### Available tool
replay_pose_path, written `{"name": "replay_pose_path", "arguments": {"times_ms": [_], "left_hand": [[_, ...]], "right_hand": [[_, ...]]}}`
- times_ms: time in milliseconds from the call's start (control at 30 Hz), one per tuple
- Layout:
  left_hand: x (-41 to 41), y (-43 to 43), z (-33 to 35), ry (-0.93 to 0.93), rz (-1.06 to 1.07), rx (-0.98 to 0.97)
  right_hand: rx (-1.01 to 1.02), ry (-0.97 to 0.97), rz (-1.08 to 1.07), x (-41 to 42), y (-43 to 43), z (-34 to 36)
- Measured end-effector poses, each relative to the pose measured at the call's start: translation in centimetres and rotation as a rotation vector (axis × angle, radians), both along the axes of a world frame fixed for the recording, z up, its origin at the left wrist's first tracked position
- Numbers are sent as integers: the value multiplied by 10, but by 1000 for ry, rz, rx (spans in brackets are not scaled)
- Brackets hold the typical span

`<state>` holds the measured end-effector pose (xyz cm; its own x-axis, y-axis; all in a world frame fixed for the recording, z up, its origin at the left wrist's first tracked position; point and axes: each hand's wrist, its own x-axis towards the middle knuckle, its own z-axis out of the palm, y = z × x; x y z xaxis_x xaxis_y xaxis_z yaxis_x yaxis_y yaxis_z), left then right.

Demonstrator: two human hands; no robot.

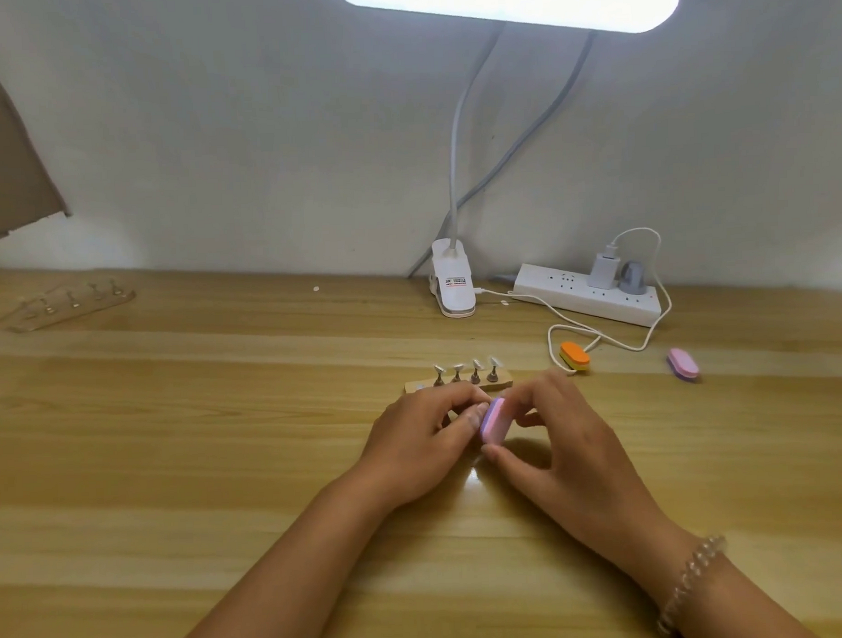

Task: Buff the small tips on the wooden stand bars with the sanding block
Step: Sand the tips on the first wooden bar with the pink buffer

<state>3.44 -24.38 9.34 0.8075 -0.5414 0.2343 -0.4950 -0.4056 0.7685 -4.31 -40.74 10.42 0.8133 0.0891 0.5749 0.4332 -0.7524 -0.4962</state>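
The head view looks down on a pale wooden bench (222, 421) set against a white wall. Both forearms reach in from the near edge and the hands meet just right of centre. The right hand (567, 447), with a bead bracelet (691, 581) at its wrist, grips the sanding block (493, 420), a small pink and lilac oval held on edge. Its thumb is under the near end and its fingers (531, 391) curl over the far end. The left hand (423, 438) has its fingers (470, 415) curled tight, with the thumb tip against the block's left face. Whether they pinch anything is hidden, so I cannot tell. Just behind the hands lies the wooden stand bar (459, 382), with four small tips (476, 364) standing upright in a row on it. The left knuckles cover the bar's near edge. To the right, apart from the hands, lie an orange block (574, 355) and a pink block (682, 364). A white cable (611, 341) loops beside the orange one. At the wall sit a power strip (587, 296) and a lamp clip (452, 284). The lit lamp head (513, 5) glows overhead. A second stand bar (70, 302) lies far left.
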Motion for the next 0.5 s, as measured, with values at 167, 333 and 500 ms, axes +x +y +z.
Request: {"name": "replay_pose_path", "arguments": {"times_ms": [167,333,500], "left_hand": [[0,0,-1,-1,0,9],[1,0,-1,-6,7,13],[5,0,-6,-6,13,-14]], "right_hand": [[133,28,-107,4,-4,2],[186,83,-16,4,-4,1],[165,56,-45,3,-1,0]]}}
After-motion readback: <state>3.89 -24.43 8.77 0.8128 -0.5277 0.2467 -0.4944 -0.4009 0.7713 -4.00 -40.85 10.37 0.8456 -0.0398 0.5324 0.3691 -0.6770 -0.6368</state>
